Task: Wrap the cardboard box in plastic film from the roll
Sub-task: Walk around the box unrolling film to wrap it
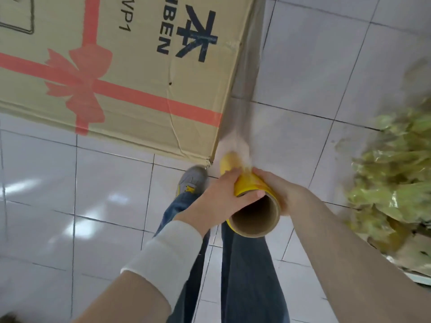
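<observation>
A large cardboard box [130,73] printed with a red ribbon and bow stands on the tiled floor at the upper left. A yellow roll of plastic film [247,187] with a brown cardboard core is held upright near the box's right corner. My left hand [219,197] grips the roll from the left, thumb across its top rim. My right hand [279,190] grips it from the right. A clear sheet of film [247,94] stretches from the roll up along the box's right side.
White floor tiles [303,73] with dark grout surround the box. A heap of crumpled yellow-green plastic [396,173] lies at the right on flattened cardboard. My legs in jeans and a grey-and-yellow shoe [191,180] stand just below the box corner.
</observation>
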`<act>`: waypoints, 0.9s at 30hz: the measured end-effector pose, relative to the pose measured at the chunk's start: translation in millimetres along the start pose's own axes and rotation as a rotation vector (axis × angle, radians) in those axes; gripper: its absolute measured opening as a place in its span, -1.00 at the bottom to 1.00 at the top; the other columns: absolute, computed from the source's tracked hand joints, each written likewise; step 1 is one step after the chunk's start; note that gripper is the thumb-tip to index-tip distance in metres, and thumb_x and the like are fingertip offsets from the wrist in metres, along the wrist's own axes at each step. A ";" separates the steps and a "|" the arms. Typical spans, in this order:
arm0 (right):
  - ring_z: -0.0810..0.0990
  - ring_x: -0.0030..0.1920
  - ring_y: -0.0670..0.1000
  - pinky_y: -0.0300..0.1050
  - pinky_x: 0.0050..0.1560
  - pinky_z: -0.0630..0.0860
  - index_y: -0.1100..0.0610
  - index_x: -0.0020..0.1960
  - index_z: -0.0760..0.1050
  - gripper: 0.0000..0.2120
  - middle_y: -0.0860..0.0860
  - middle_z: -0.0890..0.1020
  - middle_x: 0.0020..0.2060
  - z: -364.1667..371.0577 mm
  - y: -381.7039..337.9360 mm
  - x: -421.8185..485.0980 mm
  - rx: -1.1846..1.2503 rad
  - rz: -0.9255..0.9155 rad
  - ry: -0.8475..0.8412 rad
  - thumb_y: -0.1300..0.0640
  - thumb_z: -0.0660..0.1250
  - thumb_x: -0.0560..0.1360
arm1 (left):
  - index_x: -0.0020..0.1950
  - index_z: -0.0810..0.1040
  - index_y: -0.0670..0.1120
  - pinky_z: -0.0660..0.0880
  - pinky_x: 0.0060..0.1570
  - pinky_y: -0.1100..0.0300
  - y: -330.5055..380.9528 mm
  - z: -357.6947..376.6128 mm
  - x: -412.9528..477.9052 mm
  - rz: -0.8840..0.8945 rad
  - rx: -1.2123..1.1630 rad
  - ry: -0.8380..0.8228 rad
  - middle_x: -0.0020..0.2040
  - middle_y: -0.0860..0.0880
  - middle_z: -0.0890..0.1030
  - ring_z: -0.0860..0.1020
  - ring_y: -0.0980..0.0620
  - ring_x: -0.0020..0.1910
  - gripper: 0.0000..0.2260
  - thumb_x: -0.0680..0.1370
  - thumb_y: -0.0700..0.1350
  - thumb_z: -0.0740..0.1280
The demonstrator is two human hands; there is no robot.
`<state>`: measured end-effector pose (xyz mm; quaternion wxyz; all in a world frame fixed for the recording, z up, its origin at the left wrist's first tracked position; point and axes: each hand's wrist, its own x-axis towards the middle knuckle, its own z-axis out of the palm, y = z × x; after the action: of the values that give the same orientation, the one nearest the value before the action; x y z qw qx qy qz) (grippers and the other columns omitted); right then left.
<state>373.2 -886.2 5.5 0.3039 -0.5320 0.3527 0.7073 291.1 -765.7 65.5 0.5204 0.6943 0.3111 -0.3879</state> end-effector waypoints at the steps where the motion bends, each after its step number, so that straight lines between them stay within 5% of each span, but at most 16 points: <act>1: 0.60 -0.15 0.09 -0.07 -0.19 0.55 0.17 0.25 0.47 -0.52 0.17 0.62 -0.10 3.0 3.8 1.5 0.031 -0.001 -0.016 -0.17 0.07 0.60 | 0.48 0.14 -0.01 0.20 0.08 0.33 -3.2 -3.8 0.0 0.015 0.040 -0.027 0.40 -0.02 0.34 0.34 0.02 0.34 -0.37 0.50 0.18 0.25; 7: 0.63 0.05 0.17 0.10 0.10 0.55 0.10 0.37 0.35 -0.48 0.15 0.62 0.08 15.3 29.4 8.6 0.219 -0.012 0.125 -0.20 0.16 0.55 | 0.46 0.19 0.02 0.32 0.18 0.22 -48.5 -7.1 -15.4 0.040 -0.002 0.074 0.33 0.00 0.40 0.39 0.02 0.27 -0.46 0.53 0.17 0.19; 9: 0.67 -0.05 0.16 0.04 -0.03 0.58 0.10 0.38 0.37 -0.42 0.15 0.64 0.07 23.2 41.2 11.3 0.266 -0.015 0.099 -0.23 0.23 0.50 | 0.44 0.23 0.02 0.37 0.18 0.20 -58.4 -2.9 -24.4 0.028 -0.076 0.160 0.24 0.05 0.47 0.43 0.03 0.24 -0.51 0.54 0.14 0.17; 12: 0.61 -0.26 0.10 -0.06 -0.21 0.48 0.16 0.08 0.50 -0.55 0.14 0.65 -0.28 40.6 47.3 14.8 0.316 -0.037 0.017 -0.22 0.17 0.53 | 0.36 0.27 0.10 0.36 0.11 0.27 -66.2 6.0 -38.8 -0.036 -0.242 0.236 -0.02 0.28 0.45 0.48 0.16 0.10 -0.65 0.58 0.08 0.15; 15: 0.57 -0.24 0.09 -0.09 -0.21 0.48 0.14 0.07 0.52 -0.57 0.13 0.63 -0.26 53.6 43.9 15.6 0.284 -0.070 0.011 -0.21 0.17 0.53 | 0.38 0.27 0.08 0.36 -0.01 0.48 -73.4 7.3 -54.8 -0.046 -0.255 0.295 -0.04 0.29 0.44 0.47 0.22 0.03 -0.48 0.48 0.26 0.12; 17: 0.59 -0.21 0.10 -0.09 -0.17 0.51 0.14 0.18 0.52 -0.52 0.15 0.64 -0.19 61.0 42.2 15.3 0.202 -0.046 0.030 -0.23 0.20 0.52 | 0.45 0.15 0.08 0.34 -0.15 0.49 -79.6 -2.7 -55.8 -0.056 -0.188 0.240 0.00 0.23 0.47 0.45 0.17 0.03 -0.44 0.51 0.24 0.16; 20: 0.62 -0.17 0.13 -0.08 -0.15 0.52 0.14 0.25 0.50 -0.46 0.17 0.65 -0.10 70.6 44.2 14.3 0.159 -0.048 0.054 -0.25 0.23 0.49 | 0.46 0.09 0.16 0.29 0.18 0.23 -85.1 -21.2 -43.7 0.037 -0.032 0.044 0.28 0.12 0.41 0.35 0.05 0.30 -0.35 0.43 0.34 0.16; 22: 0.62 -0.16 0.13 -0.07 -0.17 0.51 0.16 0.25 0.50 -0.46 0.17 0.65 -0.09 72.3 48.4 18.0 0.171 -0.059 0.055 -0.24 0.23 0.49 | 0.46 0.16 0.11 0.09 0.33 0.28 -80.9 -32.8 -36.1 0.124 0.058 -0.053 0.43 0.07 0.26 0.11 0.02 0.47 -0.37 0.46 0.29 0.20; 24: 0.61 -0.17 0.13 -0.06 -0.18 0.51 0.18 0.22 0.50 -0.48 0.18 0.64 -0.10 75.6 53.6 18.6 0.234 -0.063 0.039 -0.22 0.21 0.52 | 0.45 0.21 0.05 0.16 0.17 0.39 -81.7 -41.0 -29.9 0.117 0.068 -0.108 0.35 0.08 0.35 0.24 0.03 0.42 -0.44 0.51 0.18 0.26; 27: 0.58 -0.22 0.11 -0.07 -0.22 0.49 0.18 0.12 0.50 -0.53 0.16 0.62 -0.18 87.2 65.8 21.4 0.309 -0.095 0.014 -0.20 0.10 0.58 | 0.44 0.24 -0.01 0.29 0.16 0.25 -86.9 -47.5 -29.2 0.188 0.177 -0.133 0.33 0.01 0.44 0.40 0.01 0.30 -0.39 0.46 0.20 0.27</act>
<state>267.9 -850.7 12.5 0.4128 -0.5001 0.4337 0.6256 214.0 -697.8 56.3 0.5108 0.7361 0.1741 -0.4086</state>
